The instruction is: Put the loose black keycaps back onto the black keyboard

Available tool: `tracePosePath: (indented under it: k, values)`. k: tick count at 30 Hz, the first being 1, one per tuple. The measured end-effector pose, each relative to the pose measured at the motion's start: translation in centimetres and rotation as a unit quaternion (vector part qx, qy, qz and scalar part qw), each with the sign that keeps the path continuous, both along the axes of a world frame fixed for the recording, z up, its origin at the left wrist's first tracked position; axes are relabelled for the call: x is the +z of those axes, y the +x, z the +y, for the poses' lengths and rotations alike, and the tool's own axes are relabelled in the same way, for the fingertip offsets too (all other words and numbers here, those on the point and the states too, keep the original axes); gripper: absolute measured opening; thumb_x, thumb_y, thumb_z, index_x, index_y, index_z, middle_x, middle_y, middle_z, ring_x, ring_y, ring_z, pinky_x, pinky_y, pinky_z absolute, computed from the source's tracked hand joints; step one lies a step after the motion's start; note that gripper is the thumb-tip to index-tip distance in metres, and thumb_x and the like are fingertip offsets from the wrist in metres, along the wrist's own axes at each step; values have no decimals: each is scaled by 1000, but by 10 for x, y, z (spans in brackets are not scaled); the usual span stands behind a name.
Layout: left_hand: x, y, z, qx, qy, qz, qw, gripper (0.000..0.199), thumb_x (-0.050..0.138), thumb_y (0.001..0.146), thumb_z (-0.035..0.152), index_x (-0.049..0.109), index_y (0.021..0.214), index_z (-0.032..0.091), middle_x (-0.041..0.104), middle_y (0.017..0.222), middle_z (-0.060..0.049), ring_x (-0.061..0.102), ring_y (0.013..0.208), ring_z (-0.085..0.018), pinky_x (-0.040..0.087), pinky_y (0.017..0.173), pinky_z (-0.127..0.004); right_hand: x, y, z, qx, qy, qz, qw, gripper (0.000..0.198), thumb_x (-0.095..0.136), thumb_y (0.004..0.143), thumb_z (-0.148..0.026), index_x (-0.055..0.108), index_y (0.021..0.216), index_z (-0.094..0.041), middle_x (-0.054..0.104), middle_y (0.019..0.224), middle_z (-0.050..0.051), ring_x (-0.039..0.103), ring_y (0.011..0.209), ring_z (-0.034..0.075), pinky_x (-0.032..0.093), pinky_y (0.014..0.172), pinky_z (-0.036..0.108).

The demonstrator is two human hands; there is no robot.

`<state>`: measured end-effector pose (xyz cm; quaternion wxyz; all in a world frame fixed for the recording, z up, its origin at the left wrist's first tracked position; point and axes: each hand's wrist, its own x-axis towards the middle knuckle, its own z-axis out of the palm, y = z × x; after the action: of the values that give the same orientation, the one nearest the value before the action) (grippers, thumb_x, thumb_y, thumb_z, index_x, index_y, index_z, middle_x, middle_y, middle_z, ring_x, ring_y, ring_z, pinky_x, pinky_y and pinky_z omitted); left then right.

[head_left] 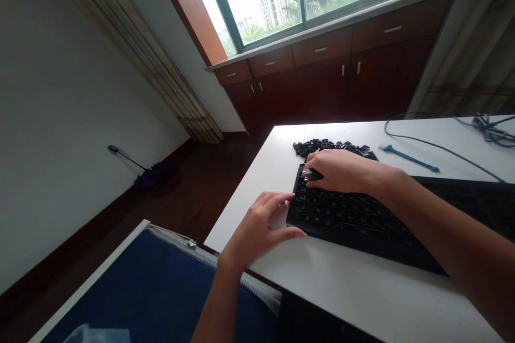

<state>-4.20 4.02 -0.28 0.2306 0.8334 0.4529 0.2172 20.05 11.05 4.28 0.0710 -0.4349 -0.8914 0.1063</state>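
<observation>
A black keyboard [350, 225] lies on the white table, many of its keycaps off. My left hand [261, 225] grips its left end, fingers at the side edge and thumb at the front corner. Over the keyboard's upper left keys is my right hand [338, 169], closed around a small black keycap puller [313, 174] with shiny metal at its end. My palm and fingers hide part of the tool and the keys beneath. Just behind this hand, loose black keycaps [317, 144] sit in a pile.
A blue brush-like tool [410, 158] lies behind the keyboard, near a black cable [442, 147] bundled at the far right. The white table [333, 278] has its left edge beside my left forearm. A blue folding bed [161, 284] stands below left; an umbrella [151, 176] rests by the wall.
</observation>
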Motion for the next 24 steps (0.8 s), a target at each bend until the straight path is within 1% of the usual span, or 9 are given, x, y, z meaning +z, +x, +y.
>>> tracePosePath:
  k: [2, 5, 7, 11, 14, 17, 21, 24]
  values:
    - [0, 0, 0, -3, 8, -1, 1000, 65, 77, 74, 53, 56, 130, 28, 61, 124, -6, 58, 114, -23, 50, 104, -40, -1, 0, 0, -9, 2, -7, 1000, 23, 62, 85, -39, 74, 88, -19, 74, 98, 12, 68, 89, 26, 46, 77, 35]
    - [-1, 0, 1, -8, 19, -6, 1000, 63, 78, 74, 52, 58, 129, 27, 61, 123, -8, 58, 113, -25, 51, 103, -42, 1, -1, -1, -18, 1, -11, 1000, 26, 62, 85, -40, 73, 94, -17, 73, 100, 15, 67, 91, 29, 45, 74, 36]
    - [-2, -1, 1, -11, 24, -7, 1000, 63, 78, 74, 51, 57, 129, 27, 60, 124, -8, 58, 115, -25, 51, 103, -43, 4, -3, -3, -15, -8, -8, 1000, 30, 60, 85, -41, 73, 98, -17, 73, 99, 15, 67, 89, 28, 45, 72, 35]
    - [-3, -2, 1, -7, 36, -10, 999, 57, 76, 79, 47, 57, 129, 28, 59, 128, -7, 56, 119, -24, 50, 106, -42, 10, -9, -12, 3, -48, -5, 999, 30, 57, 87, -41, 74, 98, -19, 74, 91, 12, 66, 75, 22, 42, 62, 31]
    - [-3, -2, 1, -7, 45, -9, 999, 51, 74, 82, 43, 59, 128, 27, 59, 128, -8, 56, 120, -24, 49, 106, -41, 12, -14, -17, 5, -69, -15, 997, 31, 62, 82, -40, 75, 100, -18, 74, 87, 12, 66, 73, 23, 38, 58, 31]
    - [-3, -1, 0, -9, 64, -10, 998, 45, 71, 86, 38, 60, 127, 26, 60, 126, -8, 57, 119, -24, 50, 105, -41, 13, -15, -18, 4, -82, -18, 996, 31, 66, 80, -39, 75, 98, -16, 73, 86, 13, 65, 74, 24, 36, 58, 31]
    - [-5, -1, -1, -12, 107, -28, 994, 38, 69, 89, 29, 60, 125, 26, 62, 120, -7, 60, 109, -21, 53, 96, -37, 15, -13, -17, 8, -105, 1, 994, 30, 65, 80, -39, 74, 94, -15, 72, 82, 11, 63, 72, 22, 36, 58, 31]
    - [-6, -1, -1, -23, 130, -51, 990, 37, 68, 89, 23, 59, 125, 25, 64, 116, -6, 61, 100, -18, 55, 88, -33, 18, -10, -16, 26, -138, 30, 990, 30, 64, 81, -43, 74, 95, -20, 73, 82, 6, 62, 70, 18, 38, 57, 28]
